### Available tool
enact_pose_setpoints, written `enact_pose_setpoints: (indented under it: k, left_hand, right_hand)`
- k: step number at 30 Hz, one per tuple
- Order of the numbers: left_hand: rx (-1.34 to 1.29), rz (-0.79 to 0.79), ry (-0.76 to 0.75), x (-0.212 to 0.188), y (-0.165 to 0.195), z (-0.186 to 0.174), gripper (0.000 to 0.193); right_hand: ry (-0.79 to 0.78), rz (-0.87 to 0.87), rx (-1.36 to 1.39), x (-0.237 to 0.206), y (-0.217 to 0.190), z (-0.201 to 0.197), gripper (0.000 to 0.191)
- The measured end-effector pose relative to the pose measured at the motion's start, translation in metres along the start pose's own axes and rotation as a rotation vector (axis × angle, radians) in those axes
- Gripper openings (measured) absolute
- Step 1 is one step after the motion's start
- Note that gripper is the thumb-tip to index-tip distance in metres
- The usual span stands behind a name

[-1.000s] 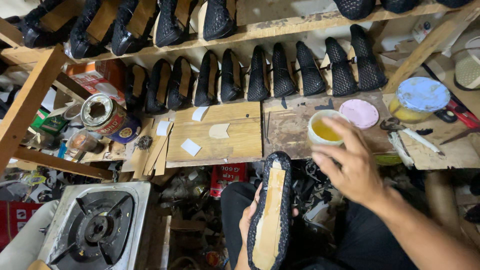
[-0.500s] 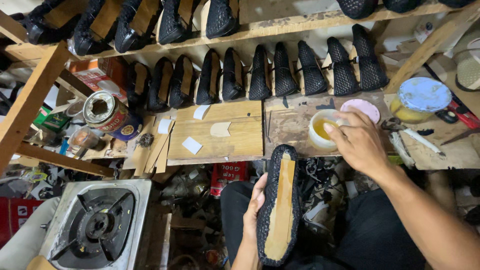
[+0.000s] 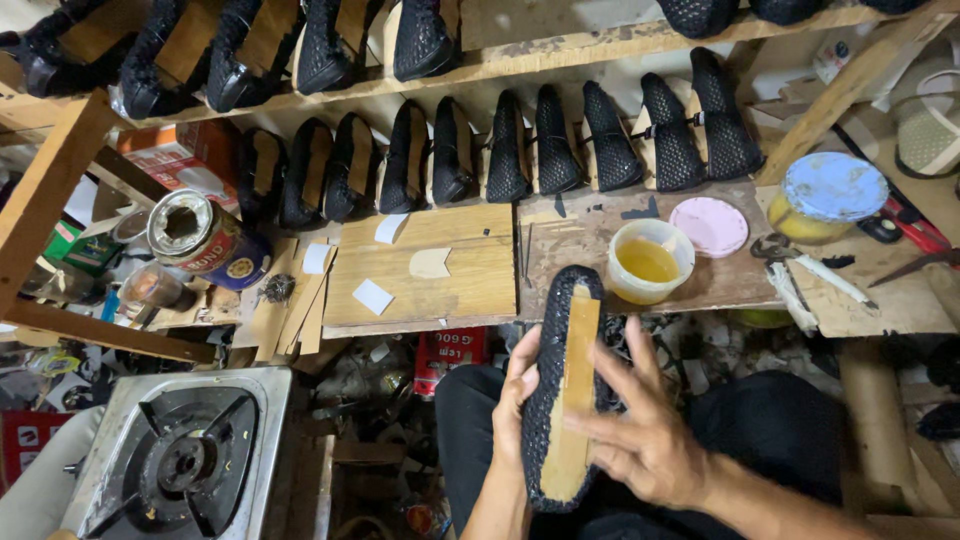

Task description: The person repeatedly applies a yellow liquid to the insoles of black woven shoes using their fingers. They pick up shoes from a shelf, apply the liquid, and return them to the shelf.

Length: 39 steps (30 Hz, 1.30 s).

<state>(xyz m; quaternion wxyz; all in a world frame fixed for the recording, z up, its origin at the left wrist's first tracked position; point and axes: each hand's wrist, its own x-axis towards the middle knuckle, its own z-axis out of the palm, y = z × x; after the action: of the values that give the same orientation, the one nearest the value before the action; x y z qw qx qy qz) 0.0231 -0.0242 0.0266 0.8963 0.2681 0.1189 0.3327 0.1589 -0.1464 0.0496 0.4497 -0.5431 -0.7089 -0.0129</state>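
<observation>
The black woven shoe upper [image 3: 560, 390] sits sole-up over my lap, its tan insole facing me. My left hand [image 3: 518, 385] has its grip closed along its edge; my right hand [image 3: 650, 435] is open, fingertips [image 3: 590, 425] touching the insole. Just beyond, a tub of yellow glue [image 3: 648, 262] stands on the desk [image 3: 440, 270].

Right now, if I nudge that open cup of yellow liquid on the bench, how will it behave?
The open cup probably slides rather than rolls: it stands upright on a flat base on the wooden bench. It looks like thin, light plastic, so a high push might tip it. With the pink lid lying beside it, the yellow liquid would likely slosh or spill.
</observation>
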Motion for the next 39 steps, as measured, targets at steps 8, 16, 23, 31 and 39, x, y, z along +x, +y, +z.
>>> enact_pose_setpoints:
  k: [8, 16, 23, 31, 39]
  left_hand:
    - [0.118, 0.018, 0.136, 0.010, -0.001, 0.000, 0.062]
    - [0.138, 0.093, 0.081, 0.022, -0.002, -0.001, 0.059]
    - [0.218, 0.118, 0.062, 0.026, 0.000, -0.003, 0.060]
    - [0.125, 0.087, 0.153, 0.008, 0.011, -0.001, 0.063]
    - [0.089, 0.069, 0.149, 0.006, 0.014, 0.005, 0.068]
  right_hand:
    - [0.044, 0.086, 0.002, 0.011, 0.003, -0.009, 0.043]
    - [0.051, -0.142, -0.166, 0.010, -0.010, -0.003, 0.036]
    - [0.017, -0.221, -0.186, 0.018, -0.015, -0.004, 0.032]
    - [0.010, 0.228, -0.431, 0.049, 0.068, -0.047, 0.038]
    - [-0.352, 0.476, -0.579, 0.079, 0.129, -0.060, 0.052]
